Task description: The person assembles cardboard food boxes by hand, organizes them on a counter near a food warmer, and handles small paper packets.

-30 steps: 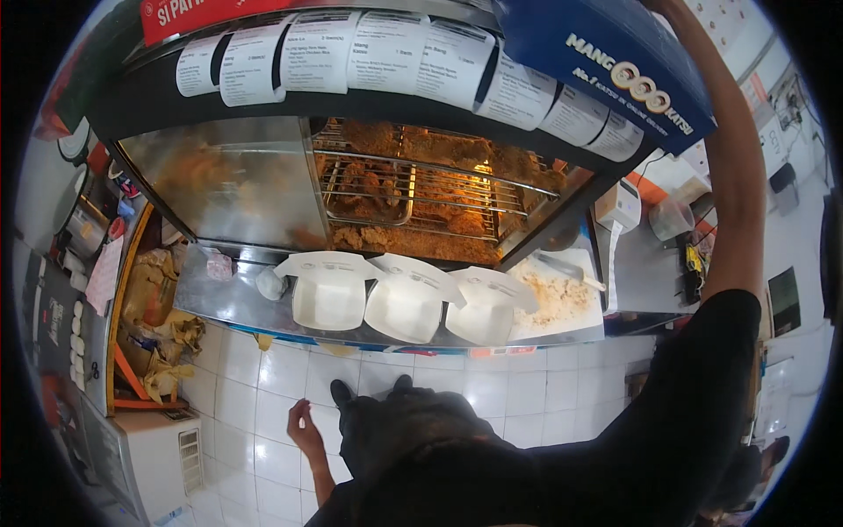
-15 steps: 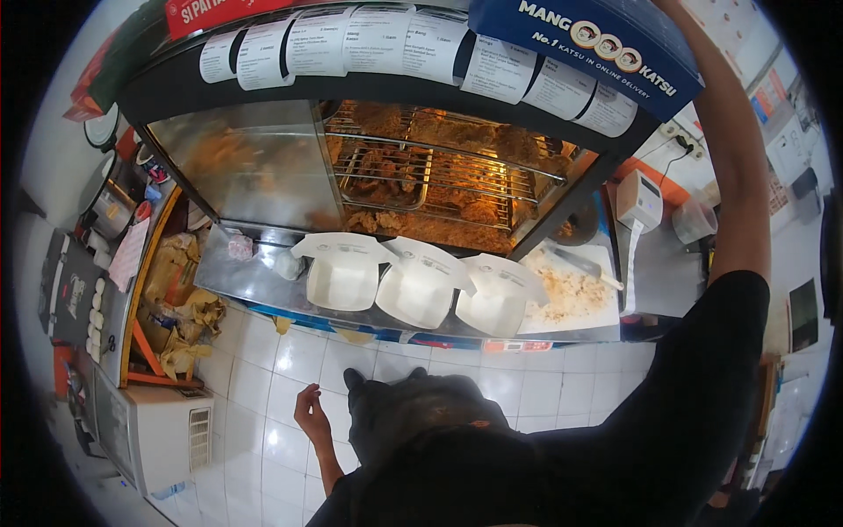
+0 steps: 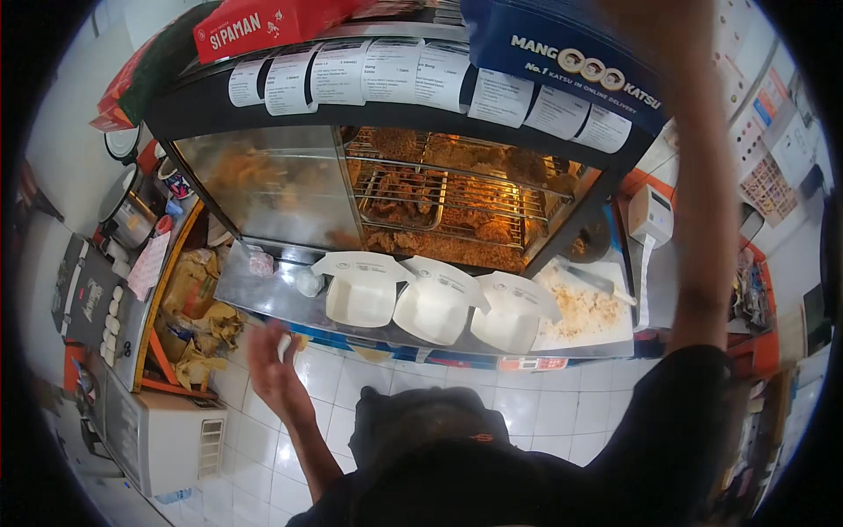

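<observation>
My right arm reaches up along the right side. At the top edge my right hand point(image 3: 654, 22) is over the blue box point(image 3: 571, 66) on the warmer, its fingers smeared and partly cut off. My left hand point(image 3: 279, 373) is raised over the floor just before the counter's front edge, left of three open white paper food boxes. Its fingers look bent but blurred, with a small pale patch between them that I cannot make out. The left box point(image 3: 360, 303), middle box point(image 3: 430, 314) and right box point(image 3: 505, 327) stand in a row on the metal counter point(image 3: 237, 285).
Fried pieces point(image 3: 487, 228) fill the racks of the lit warmer point(image 3: 158, 132); paper slips point(image 3: 391, 75) hang along its top. A white cutting board point(image 3: 580, 325) with crumbs and a knife point(image 3: 588, 277) lies right, by a small printer point(image 3: 650, 215). A white appliance point(image 3: 176, 443) stands lower left.
My left hand has risen forward and left, toward the counter. My right arm has shifted left, bringing the hand into view over the blue box. The view has shifted slightly.
</observation>
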`<action>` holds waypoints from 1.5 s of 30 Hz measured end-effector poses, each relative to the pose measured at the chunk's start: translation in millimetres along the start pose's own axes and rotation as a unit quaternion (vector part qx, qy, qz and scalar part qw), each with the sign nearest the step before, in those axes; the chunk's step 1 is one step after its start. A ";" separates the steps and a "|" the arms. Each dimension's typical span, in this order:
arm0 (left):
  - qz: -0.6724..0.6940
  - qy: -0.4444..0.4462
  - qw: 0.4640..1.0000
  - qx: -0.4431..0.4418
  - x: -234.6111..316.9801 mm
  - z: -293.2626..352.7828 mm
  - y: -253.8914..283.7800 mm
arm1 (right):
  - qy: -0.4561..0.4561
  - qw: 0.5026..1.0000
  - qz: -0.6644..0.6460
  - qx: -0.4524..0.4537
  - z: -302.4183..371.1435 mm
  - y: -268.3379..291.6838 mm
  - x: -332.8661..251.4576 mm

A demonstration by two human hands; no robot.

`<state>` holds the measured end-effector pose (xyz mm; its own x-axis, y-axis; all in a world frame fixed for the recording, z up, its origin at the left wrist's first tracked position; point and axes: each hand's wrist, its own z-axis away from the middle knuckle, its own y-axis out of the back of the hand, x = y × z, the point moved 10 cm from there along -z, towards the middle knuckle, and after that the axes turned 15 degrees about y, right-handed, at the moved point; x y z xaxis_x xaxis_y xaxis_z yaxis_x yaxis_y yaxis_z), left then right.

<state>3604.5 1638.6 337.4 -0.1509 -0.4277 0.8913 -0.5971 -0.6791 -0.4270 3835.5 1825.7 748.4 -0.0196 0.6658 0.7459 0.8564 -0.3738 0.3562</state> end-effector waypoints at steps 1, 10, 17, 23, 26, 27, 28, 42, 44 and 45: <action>0.092 -0.040 0.995 -0.025 38.4 -3.9 -29.1 | 0.030 0.998 -0.057 0.000 -3.8 -34.8 -55.1; 0.114 0.126 0.955 0.245 -7.0 -3.8 83.5 | -0.018 0.960 -0.234 0.150 30.1 -134.9 -279.5; 0.024 0.175 0.944 0.278 -64.7 23.4 158.6 | -0.104 0.929 -0.336 0.115 62.0 -176.2 -373.2; -0.090 0.132 0.926 0.342 -107.8 46.1 248.1 | -0.432 0.765 -0.446 0.171 136.5 -225.2 -337.0; -0.158 0.151 0.927 0.305 -126.3 51.3 264.5 | -0.549 0.546 -0.599 0.206 157.7 -259.4 -351.2; -0.158 0.177 0.929 0.285 -134.7 50.9 263.8 | -0.544 0.511 -0.644 0.166 153.9 -268.3 -366.3; -0.109 0.233 0.929 0.265 -145.1 51.3 247.3 | -0.536 0.476 -0.685 0.126 150.4 -275.9 -384.2; -0.047 0.249 0.961 0.114 -76.3 28.7 80.0 | -0.364 0.773 -0.493 0.164 124.1 -239.1 -390.9; 0.045 0.251 0.958 0.131 -74.7 9.1 77.2 | -0.316 0.779 -0.517 0.161 121.1 -237.9 -397.6; 0.031 0.243 0.961 0.130 -69.1 4.1 79.2 | -0.293 0.780 -0.529 0.161 116.8 -236.6 -398.3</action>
<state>3571.0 1611.9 241.3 -0.5672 -0.1864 0.8022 -0.3682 -0.8138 -0.4495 3701.0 1724.4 301.3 -0.6449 0.7075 -0.2891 0.6077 0.7041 0.3674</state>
